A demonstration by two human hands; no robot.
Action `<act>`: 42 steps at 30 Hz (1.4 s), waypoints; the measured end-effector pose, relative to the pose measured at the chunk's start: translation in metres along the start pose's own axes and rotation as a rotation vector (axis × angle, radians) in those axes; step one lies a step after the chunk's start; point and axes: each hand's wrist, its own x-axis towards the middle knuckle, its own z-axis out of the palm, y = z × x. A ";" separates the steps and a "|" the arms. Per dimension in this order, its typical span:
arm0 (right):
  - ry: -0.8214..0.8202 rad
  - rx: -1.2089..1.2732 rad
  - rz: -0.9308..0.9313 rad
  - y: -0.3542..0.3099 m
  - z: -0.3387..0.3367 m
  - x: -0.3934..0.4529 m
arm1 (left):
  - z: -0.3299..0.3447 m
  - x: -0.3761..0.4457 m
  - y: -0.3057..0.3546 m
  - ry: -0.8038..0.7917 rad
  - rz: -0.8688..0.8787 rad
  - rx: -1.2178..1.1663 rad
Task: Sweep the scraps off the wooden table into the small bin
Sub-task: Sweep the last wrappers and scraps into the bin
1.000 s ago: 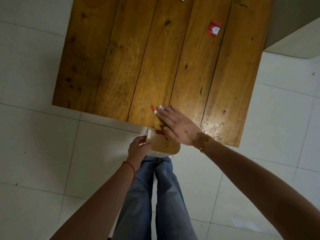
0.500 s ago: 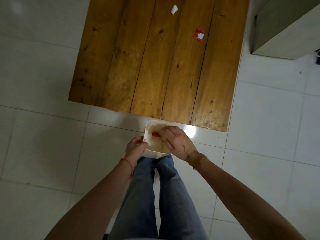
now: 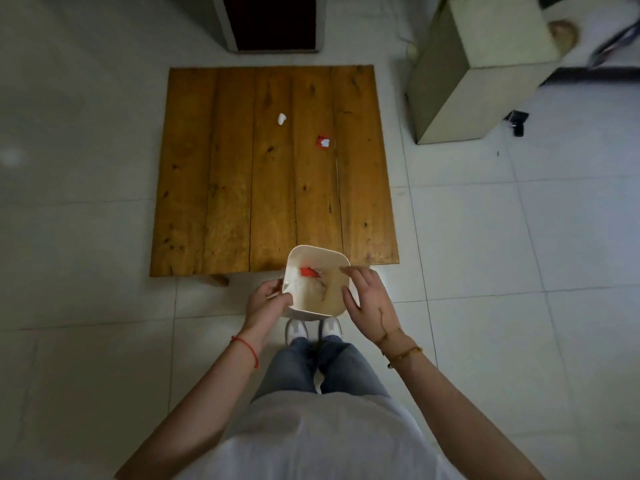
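A low wooden table (image 3: 221,188) of brown planks stands on the tiled floor. A white scrap (image 3: 281,118) and a red-and-white scrap (image 3: 323,142) lie on its far half. The small white bin (image 3: 313,252) hangs at the table's near edge, with a red scrap (image 3: 308,271) and pale bits inside. My left hand (image 3: 265,303) grips the bin's left rim. My right hand (image 3: 369,299) hovers by the right rim, fingers spread, holding nothing.
A pale box-like cabinet (image 3: 481,71) stands to the right of the table. A dark doorway panel (image 3: 273,22) is behind it. White floor tiles surround the table on the left, right and near sides. My legs and shoes (image 3: 313,329) are right under the bin.
My right hand swept the red scrap off the near edge into the bin, then drew out to the bin's right rim. The view pulled back from the table.
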 end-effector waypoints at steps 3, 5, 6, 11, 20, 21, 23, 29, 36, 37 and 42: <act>0.110 0.041 0.069 -0.010 -0.021 -0.015 | 0.004 -0.012 0.014 -0.069 0.033 0.040; 0.175 0.069 0.137 -0.015 -0.033 -0.025 | 0.009 -0.019 0.024 -0.094 0.043 0.048; 0.205 0.086 0.173 -0.016 -0.038 -0.030 | 0.012 -0.022 0.029 -0.104 0.043 0.039; 0.338 0.161 0.297 -0.010 -0.064 -0.056 | 0.039 -0.038 0.056 -0.159 0.047 0.043; 0.462 0.195 0.421 0.061 -0.126 -0.075 | 0.141 -0.048 0.093 -0.234 0.101 0.120; 0.465 0.195 0.420 0.074 -0.138 -0.075 | 0.158 -0.048 0.097 -0.238 0.101 0.118; 0.458 0.178 0.414 0.103 -0.168 -0.075 | 0.195 -0.051 0.104 -0.243 0.093 0.103; 0.421 0.075 0.363 0.196 -0.272 -0.069 | 0.310 -0.071 0.130 -0.281 0.056 -0.031; 0.384 0.021 0.306 0.274 -0.341 -0.043 | 0.401 -0.073 0.164 -0.273 0.058 -0.150; 0.375 0.029 0.300 0.281 -0.347 -0.035 | 0.409 -0.069 0.170 -0.252 0.058 -0.154; 0.306 0.052 0.254 0.313 -0.363 0.023 | 0.436 -0.035 0.204 -0.133 0.040 -0.171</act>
